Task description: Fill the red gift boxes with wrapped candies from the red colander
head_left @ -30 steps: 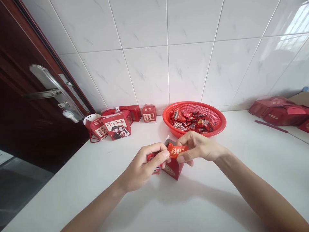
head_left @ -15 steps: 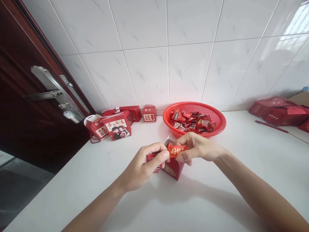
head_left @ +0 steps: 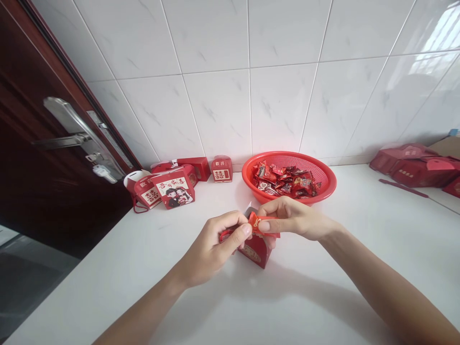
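Observation:
Both my hands meet above a small red box [head_left: 256, 253] that stands on the white table, its top flaps raised. Between them is an orange-red candy packet [head_left: 256, 221] with gold print. My left hand [head_left: 223, 242] pinches the packet's left end and also holds another red wrapped candy [head_left: 226, 234] in its curled fingers. Thumb and forefinger of my right hand [head_left: 289, 218] are closed on the packet's right part. The fingers hide much of the box's opening. Just behind, a red mesh basket [head_left: 325, 167] holds several wrapped candies [head_left: 283, 182].
Several red printed boxes [head_left: 174, 189] stand at the back left, with a small red box [head_left: 222, 170] by the tiled wall. Flattened-looking red boxes [head_left: 413, 165] and a thin red strip [head_left: 403, 188] lie at the right. A dark door [head_left: 32, 124] borders the left.
My right thumb has shifted left over the orange-red packet, covering more of its print. The red candy in my left hand shows less below the fingers.

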The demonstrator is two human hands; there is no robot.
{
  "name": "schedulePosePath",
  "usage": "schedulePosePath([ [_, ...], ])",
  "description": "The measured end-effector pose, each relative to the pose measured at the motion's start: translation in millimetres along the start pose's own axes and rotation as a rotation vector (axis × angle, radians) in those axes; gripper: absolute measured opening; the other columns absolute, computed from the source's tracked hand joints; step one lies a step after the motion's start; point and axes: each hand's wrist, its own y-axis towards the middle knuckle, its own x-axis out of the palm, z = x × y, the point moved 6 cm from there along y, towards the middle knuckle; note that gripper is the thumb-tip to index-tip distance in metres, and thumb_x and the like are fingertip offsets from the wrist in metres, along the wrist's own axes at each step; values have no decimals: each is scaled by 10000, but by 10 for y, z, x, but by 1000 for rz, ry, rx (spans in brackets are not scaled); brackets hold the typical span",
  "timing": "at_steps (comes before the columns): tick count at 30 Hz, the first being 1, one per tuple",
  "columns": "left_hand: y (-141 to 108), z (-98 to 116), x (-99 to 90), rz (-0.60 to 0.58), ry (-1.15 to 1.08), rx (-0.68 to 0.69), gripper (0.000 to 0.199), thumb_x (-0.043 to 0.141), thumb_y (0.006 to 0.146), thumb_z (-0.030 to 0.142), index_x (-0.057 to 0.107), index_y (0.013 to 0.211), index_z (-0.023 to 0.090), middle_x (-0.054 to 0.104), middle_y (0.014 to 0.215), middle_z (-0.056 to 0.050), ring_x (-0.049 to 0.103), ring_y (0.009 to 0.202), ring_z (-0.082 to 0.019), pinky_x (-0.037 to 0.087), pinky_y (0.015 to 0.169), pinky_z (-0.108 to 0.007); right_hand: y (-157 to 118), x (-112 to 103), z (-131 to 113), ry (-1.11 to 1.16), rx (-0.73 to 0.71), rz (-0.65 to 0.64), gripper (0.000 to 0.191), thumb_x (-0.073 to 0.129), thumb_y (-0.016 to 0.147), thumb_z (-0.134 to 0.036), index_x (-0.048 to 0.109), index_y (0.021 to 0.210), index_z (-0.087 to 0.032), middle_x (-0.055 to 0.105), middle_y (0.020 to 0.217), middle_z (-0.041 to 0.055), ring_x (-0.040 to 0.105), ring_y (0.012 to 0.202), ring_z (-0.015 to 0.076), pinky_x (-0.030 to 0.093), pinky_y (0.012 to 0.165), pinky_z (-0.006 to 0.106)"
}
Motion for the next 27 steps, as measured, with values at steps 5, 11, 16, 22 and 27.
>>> schedulePosePath([
  [5, -3, 18, 3, 10, 28, 33, 316, 505, 1005, 387, 556, 761, 191, 492, 704, 39, 421, 642, -106, 361, 613, -252, 11, -7, -3, 4, -13, 26, 159, 673, 899, -259, 685, 811, -128, 627, 639, -5, 548, 619, 103, 431, 651, 254],
  [11, 0, 3, 13, 9, 44, 30, 315, 507, 1002, 378, 537, 752, 189, 491, 718, 35, 417, 645, -103, 353, 600, -246, 10, 1, -6, -6, -17, 42, 184, 676, 885, -261, 650, 753, -135, 595, 624, -14, 534, 599, 101, 425, 625, 257],
  [16, 4, -8, 16, 13, 56, 32, 318, 509, 1002, 373, 530, 744, 189, 484, 717, 37, 407, 639, -100, 347, 594, -243, 5, -1, -12, -7, -11, 65, 209, 700, 865, -283, 637, 726, -140, 574, 630, -19, 509, 584, 97, 437, 611, 259],
  [22, 28, -1, 7, 26, 19, 24, 290, 537, 992, 394, 582, 784, 196, 484, 687, 50, 391, 606, -91, 346, 577, -236, -2, 2, -13, -26, 10, 74, 241, 732, 856, -336, 652, 744, -138, 571, 609, -25, 507, 569, 92, 437, 609, 253],
  [27, 26, 25, -6, 44, 15, 32, 282, 550, 988, 408, 631, 821, 196, 512, 696, 49, 393, 592, -84, 343, 553, -230, 0, 19, 28, -17, 10, 27, 219, 745, 853, -331, 667, 791, -135, 575, 648, -27, 508, 593, 84, 442, 612, 238],
])
